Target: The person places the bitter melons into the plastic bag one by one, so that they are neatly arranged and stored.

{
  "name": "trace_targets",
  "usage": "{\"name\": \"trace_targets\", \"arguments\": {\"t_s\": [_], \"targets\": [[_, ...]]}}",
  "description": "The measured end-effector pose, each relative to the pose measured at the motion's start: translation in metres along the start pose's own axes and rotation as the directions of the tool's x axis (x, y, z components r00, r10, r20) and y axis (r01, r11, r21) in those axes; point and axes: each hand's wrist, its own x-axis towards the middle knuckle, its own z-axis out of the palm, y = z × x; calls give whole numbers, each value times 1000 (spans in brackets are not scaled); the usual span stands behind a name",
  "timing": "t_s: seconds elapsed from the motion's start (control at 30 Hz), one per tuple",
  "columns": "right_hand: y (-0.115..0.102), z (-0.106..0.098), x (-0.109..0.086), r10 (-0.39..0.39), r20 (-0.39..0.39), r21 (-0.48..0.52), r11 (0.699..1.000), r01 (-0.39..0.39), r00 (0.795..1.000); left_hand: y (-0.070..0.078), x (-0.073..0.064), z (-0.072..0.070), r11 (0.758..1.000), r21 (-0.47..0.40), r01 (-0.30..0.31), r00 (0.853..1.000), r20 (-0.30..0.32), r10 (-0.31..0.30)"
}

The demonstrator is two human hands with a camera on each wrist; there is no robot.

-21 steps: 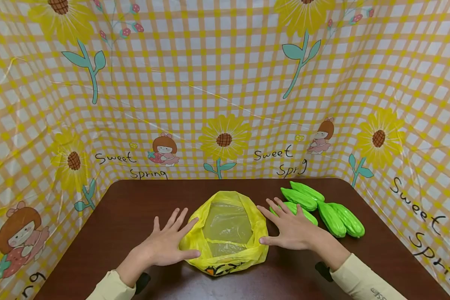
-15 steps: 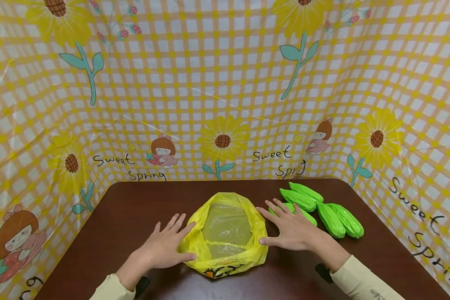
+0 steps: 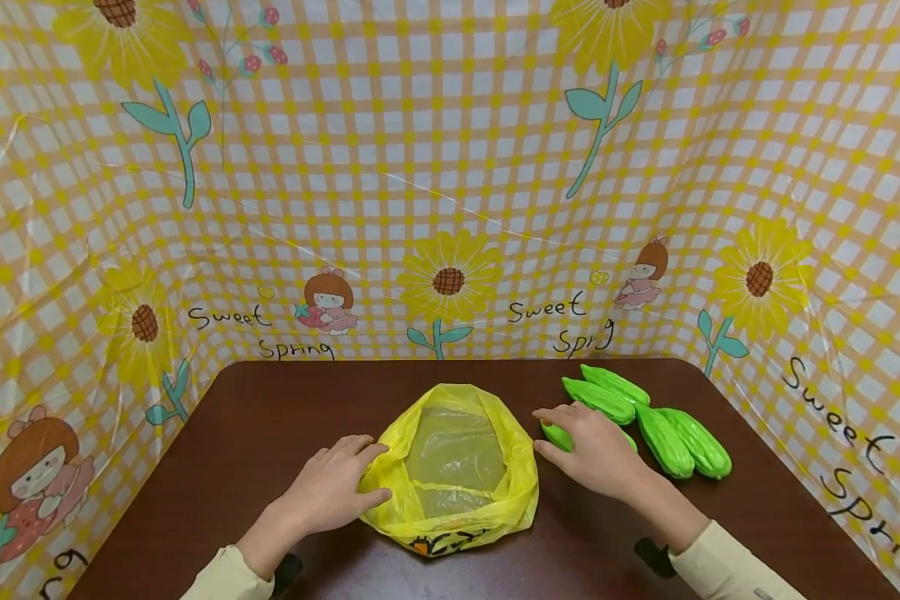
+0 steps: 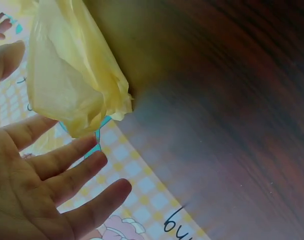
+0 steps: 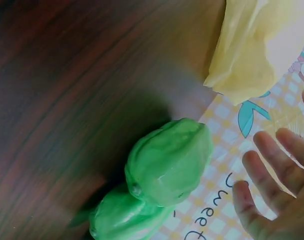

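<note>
A yellow plastic bag [image 3: 521,492] stands on the table with its mouth spread wide and its translucent inside showing. My left hand [image 3: 328,487] is at the bag's left side, fingers loosely bent and thumb apart; in the left wrist view the bag's wall [image 4: 66,75] hangs by the fingertips, and whether they touch it I cannot tell. My right hand [image 3: 596,446] hovers right of the bag, fingers slightly bent and holding nothing. It partly hides one of several bright green, ridged, gourd-like vegetables [image 3: 600,400]. In the right wrist view, green vegetables [image 5: 169,162] lie beside the fingers.
The dark brown table [image 3: 285,408] has rounded far corners. A checked cloth [image 3: 450,167] with sunflowers and lettering encloses it at the back and sides. Two green gourd-like vegetables [image 3: 666,442] lie side by side toward the table's right edge.
My right hand has moved right, away from the bag's rim, and its spread fingers have drawn together and bent. My left hand's fingers have also closed up somewhat. The bag stays put.
</note>
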Motion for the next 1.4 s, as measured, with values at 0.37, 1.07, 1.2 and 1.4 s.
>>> {"name": "trace_targets", "arguments": {"t_s": [0.37,1.07,1.2,1.4], "targets": [[3,-1,-5,58,72,159,985,-69,996,-11,4,10,999,-23,31,999,28,-30],[21,-12,-21,168,35,322,931,-170,985,-8,9,15,997,-68,26,988,155,-16],[24,-15,-25,205,65,343,914,-215,977,-8,9,15,999,-44,9,986,166,-2],[26,-15,-29,260,90,376,885,-275,961,-6,7,12,999,-33,15,981,192,-8]]}}
